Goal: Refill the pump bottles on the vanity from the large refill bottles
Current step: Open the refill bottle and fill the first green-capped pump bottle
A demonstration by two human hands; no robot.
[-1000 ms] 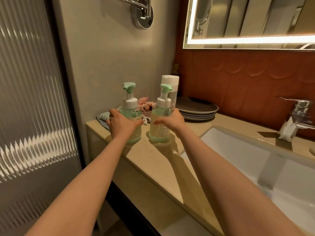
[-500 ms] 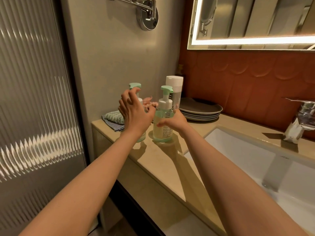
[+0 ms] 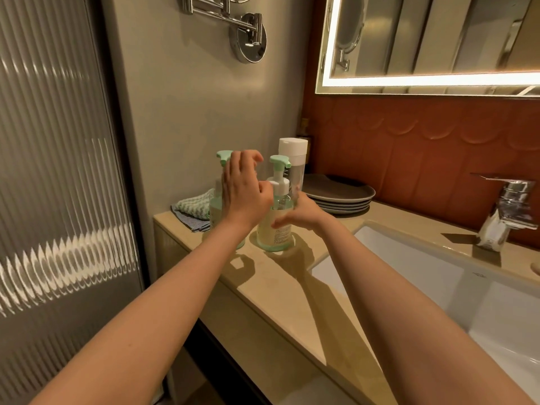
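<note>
Pump bottles, two in number, stand upright on the beige vanity top [image 3: 295, 290] near its far left corner, close beside each other. The right pump bottle [image 3: 274, 229] is clear with a mint-green pump head and white collar; it holds pale yellowish liquid to roughly two thirds of its height. Its label carries small print, too blurred to read. The left pump bottle [image 3: 217, 206] has the same green head; its body is mostly hidden, so the fill level cannot be judged. Behind them stands a tall clear bottle [image 3: 293, 162] with a white cap; its contents cannot be made out. A stack of grey plates [image 3: 342, 194] sits just right of it, and a folded green-and-white cloth [image 3: 194, 204] lies at the left bottle's side.

The right hand [image 3: 298, 217] is wrapped around the right pump bottle's body from the right, fingers closed on it. The left hand [image 3: 244, 194] is raised in front of the left bottle, fingers spread and curled, thumb near the right bottle's white collar; whether it grips anything cannot be told. The white sink basin [image 3: 438, 282] and chrome faucet [image 3: 505, 211] lie well to the right.
</note>
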